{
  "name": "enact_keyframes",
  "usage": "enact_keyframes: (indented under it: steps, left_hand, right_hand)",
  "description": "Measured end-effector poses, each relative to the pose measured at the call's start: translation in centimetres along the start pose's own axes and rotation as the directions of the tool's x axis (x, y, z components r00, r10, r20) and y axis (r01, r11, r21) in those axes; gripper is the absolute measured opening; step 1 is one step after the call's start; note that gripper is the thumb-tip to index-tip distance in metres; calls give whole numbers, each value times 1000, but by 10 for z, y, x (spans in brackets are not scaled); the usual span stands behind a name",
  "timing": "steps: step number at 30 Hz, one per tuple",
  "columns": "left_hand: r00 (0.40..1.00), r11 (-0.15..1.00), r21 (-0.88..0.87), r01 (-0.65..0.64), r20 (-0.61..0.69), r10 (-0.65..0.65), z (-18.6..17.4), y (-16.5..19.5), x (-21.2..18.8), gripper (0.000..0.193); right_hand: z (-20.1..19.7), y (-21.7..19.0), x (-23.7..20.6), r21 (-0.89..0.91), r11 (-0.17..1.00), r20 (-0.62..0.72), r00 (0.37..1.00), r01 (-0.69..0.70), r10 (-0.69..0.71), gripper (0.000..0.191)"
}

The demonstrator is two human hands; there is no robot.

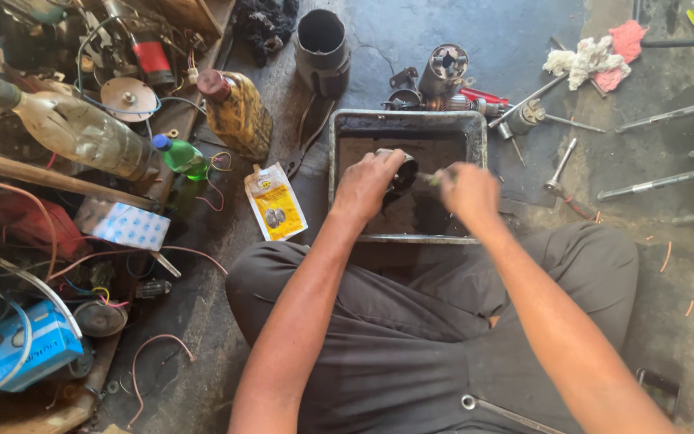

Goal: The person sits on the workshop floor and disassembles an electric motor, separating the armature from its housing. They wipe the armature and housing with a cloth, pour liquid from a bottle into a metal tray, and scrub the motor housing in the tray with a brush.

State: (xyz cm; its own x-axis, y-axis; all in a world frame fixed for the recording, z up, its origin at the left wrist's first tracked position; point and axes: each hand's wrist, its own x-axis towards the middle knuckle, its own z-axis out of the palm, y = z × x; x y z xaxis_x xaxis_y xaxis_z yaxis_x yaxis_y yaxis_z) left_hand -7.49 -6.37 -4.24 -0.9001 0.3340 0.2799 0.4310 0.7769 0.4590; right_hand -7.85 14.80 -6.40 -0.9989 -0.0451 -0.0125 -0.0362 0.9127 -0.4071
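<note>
My arms are bare from the lower frame edge up to both hands, left hand [367,186] and right hand [469,193]. I wear dark grey cloth trousers, creased, filling lower centre; no rings or watch visible.

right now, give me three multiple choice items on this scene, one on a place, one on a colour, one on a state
1. Where are both hands?
A over the metal tray
B on the clear bottle
C by the rags

2. What colour is the sachet beside the tray?
A blue
B yellow
C red

3. How is the left hand?
A flat and empty
B closed on a dark round part
C out of view

A: left hand and right hand sit over the metal tray.
B: the sachet is yellow.
C is wrong; B: its fingers wrap the dark round part.
</note>
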Motion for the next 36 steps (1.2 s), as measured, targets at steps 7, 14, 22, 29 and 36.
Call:
enact_keyframes:
  steps: [7,14,22,29,36]
  left_hand:
    - [999,998,-58,35,-4,-36,-1,-2,1,43]
    - [1000,1000,-17,-26,11,26,-2,-1,1,41]
    - [999,997,49,-53,7,53,1,1,1,43]
    - [999,999,-19,-40,-9,40,1,-3,3,50]
    - [1000,1000,15,15,22,-16,4,-8,0,41]
  right_hand:
    - [2,-4,-7,-172,981,-80,991,93,-108,27]
    - [30,-10,-8,-7,1000,40,999,-8,9,31]
    - [23,10,-6,132,979,-113,983,156,-142,30]
    - [14,-19,-20,-224,975,109,994,5,21,32]
    - [-4,-14,-21,153,988,202,978,18,-50,40]
